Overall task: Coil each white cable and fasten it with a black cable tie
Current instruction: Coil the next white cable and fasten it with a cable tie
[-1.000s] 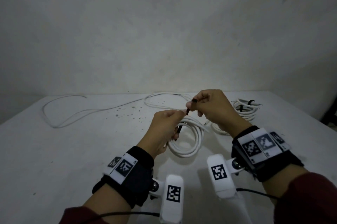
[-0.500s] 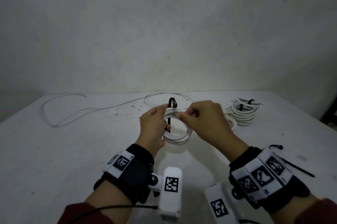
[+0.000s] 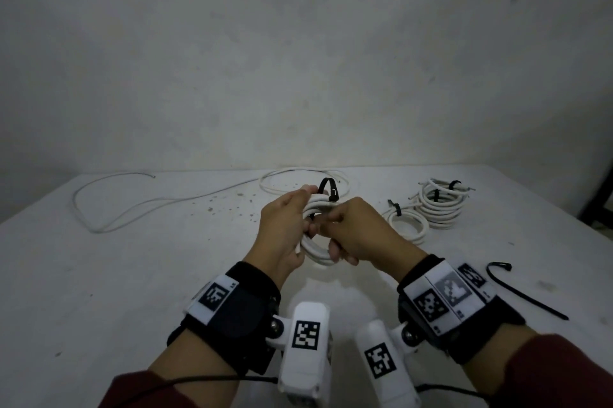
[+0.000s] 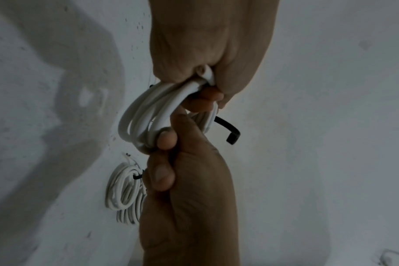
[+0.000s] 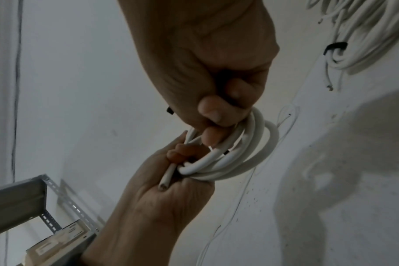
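Observation:
I hold a white cable coil point(image 3: 316, 250) upright above the table between both hands. My left hand point(image 3: 298, 208) grips its left side; in the left wrist view the coil point(image 4: 146, 115) runs out from under the fingers point(image 4: 205, 100). A black cable tie point(image 3: 329, 189) arches over the top of the coil. My right hand point(image 3: 331, 220) pinches the tie against the coil's right side. The tie's end point(image 4: 230, 134) juts free in the left wrist view. In the right wrist view the coil point(image 5: 241, 158) hangs between both hands and a cut cable end point(image 5: 165, 181) pokes out.
Two tied coils point(image 3: 409, 223) point(image 3: 441, 210) lie at the right. A spare black tie point(image 3: 525, 291) lies near my right wrist. A loose white cable point(image 3: 132, 208) trails across the left and back of the table point(image 3: 99, 291). A metal shelf point(image 5: 23, 194) stands beyond the table.
The coil came up off the table into both hands with the tie looped over its top. My right hand then shifted from the coil's top down to its right side.

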